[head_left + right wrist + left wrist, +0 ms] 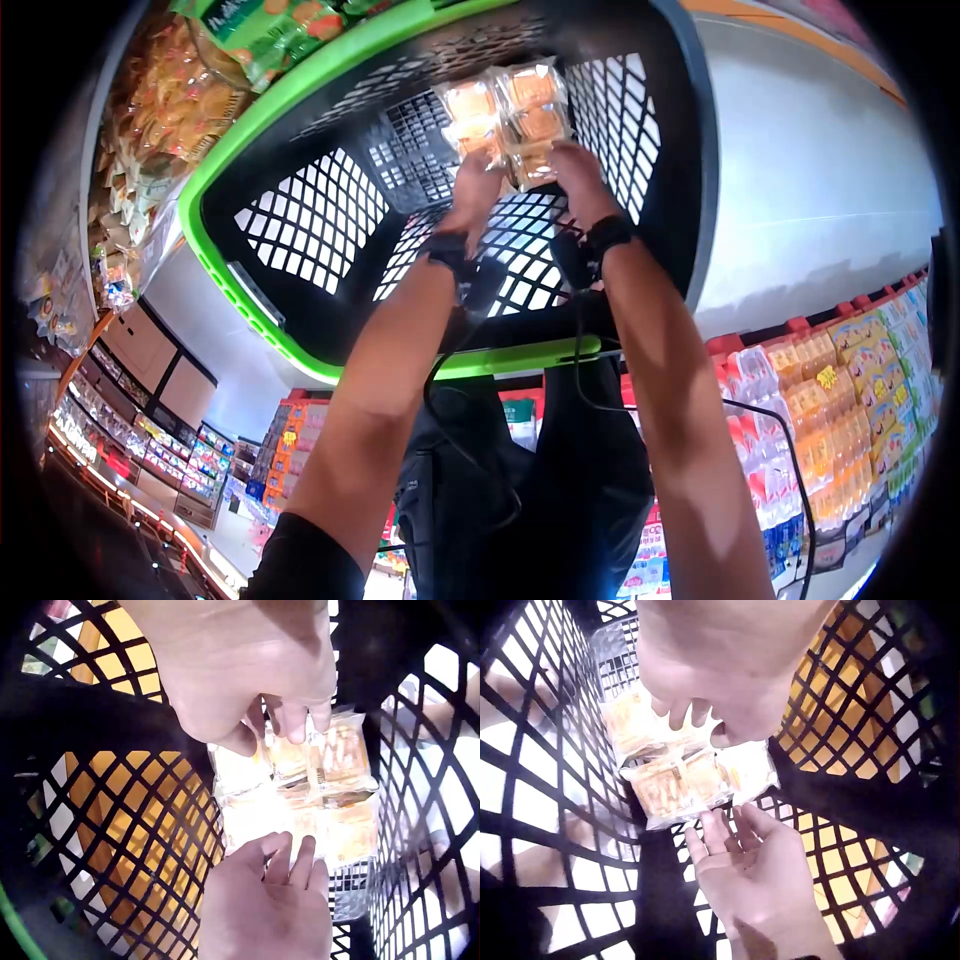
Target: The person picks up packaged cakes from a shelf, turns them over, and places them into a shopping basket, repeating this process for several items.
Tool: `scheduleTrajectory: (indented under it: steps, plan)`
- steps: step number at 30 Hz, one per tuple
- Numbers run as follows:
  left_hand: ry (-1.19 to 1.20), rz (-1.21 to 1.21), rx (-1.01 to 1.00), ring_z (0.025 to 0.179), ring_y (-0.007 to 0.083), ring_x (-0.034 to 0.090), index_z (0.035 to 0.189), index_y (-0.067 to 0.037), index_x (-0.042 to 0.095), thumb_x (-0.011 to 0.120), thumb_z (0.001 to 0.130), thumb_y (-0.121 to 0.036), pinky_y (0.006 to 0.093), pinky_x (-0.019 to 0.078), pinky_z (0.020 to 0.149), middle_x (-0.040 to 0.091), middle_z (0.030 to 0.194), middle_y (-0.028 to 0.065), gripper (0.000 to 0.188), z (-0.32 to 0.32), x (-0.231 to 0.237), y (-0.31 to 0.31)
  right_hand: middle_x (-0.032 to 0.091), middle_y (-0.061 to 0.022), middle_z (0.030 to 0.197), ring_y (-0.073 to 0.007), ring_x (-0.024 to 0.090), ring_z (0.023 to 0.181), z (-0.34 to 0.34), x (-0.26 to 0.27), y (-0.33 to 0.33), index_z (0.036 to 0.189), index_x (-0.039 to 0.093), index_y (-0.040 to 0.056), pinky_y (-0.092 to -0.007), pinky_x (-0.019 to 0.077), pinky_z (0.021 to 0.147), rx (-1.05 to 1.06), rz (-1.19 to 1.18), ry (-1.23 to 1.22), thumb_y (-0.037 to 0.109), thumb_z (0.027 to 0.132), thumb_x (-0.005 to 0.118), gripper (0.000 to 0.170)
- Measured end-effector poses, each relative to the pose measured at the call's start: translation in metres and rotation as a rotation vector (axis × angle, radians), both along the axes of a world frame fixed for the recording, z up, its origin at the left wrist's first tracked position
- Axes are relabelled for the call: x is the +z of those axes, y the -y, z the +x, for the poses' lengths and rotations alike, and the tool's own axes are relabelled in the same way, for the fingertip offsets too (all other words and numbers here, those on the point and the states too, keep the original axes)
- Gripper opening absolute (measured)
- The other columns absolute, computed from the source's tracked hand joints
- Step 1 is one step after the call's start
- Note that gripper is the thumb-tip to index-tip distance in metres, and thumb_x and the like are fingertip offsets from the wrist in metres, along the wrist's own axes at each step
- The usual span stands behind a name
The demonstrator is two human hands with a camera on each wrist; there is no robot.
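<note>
- 10 o'clock, head view: wrapped bulk goods [180, 110] lie outside the rim; labels not legible.
- 11 o'clock: green bag [265, 40], cut off by the top edge of view, just beside the rim.
- Centre: black mesh basket [190, 215] with green rim. Widest open room inside runs towards 8 o'clock of the packs.
- Left hand [478, 195]: inside the basket, at the packs' 7 o'clock end; fingers bent and touching. Cannot tell whether they clamp.
- Clear packs [537, 122]: 1 o'clock within the basket, between the hands, holding wrapped golden-brown pieces in rows. Glare whitens part of them in the right wrist view.
- Right hand [580, 180]: at the packs' 5 o'clock end; fingers touching, slightly apart. Clamping cannot be confirmed.
- 3 o'clock of the packs: basket wall close by, little clearance.
- 4 o'clock, head view: stacked packaged goods [820, 400], partly cut off.
</note>
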State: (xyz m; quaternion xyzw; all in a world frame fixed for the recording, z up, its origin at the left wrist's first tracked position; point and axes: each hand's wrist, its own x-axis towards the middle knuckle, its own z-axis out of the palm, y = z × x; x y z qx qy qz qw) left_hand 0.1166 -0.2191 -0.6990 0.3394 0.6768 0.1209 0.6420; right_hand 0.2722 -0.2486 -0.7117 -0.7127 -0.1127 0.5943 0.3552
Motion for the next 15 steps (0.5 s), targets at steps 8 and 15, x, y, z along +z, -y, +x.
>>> scheduleTrajectory:
  steps: [8,15]
  plan:
    - [-0.249,0.563,-0.613,0.087,0.0368,0.06,0.101,0.001,0.058,0.052,0.082,-0.02,0.0416,0.0484,0.075,0.062,0.094,0.0227,0.029,-0.058,0.108,0.024,0.061,-0.0159,0.095,-0.0331,0.058,0.09,-0.029,0.111,0.054,0.089,0.063,0.0064,-0.0425,0.0463,0.079,0.669,0.516,0.643,0.022,0.082,0.053,0.02]
    - [-0.231,0.569,-0.672,0.092,0.0405,0.057,0.101,-0.004,0.06,0.05,0.082,-0.023,0.0466,0.0444,0.084,0.061,0.096,0.0225,0.029,-0.058,0.363,-0.015,0.066,-0.0139,0.087,-0.0282,0.063,0.082,-0.09,0.3,0.002,0.09,0.065,0.0024,-0.0343,0.0486,0.074,0.576,0.396,0.244,0.012,0.08,0.055,0.017]
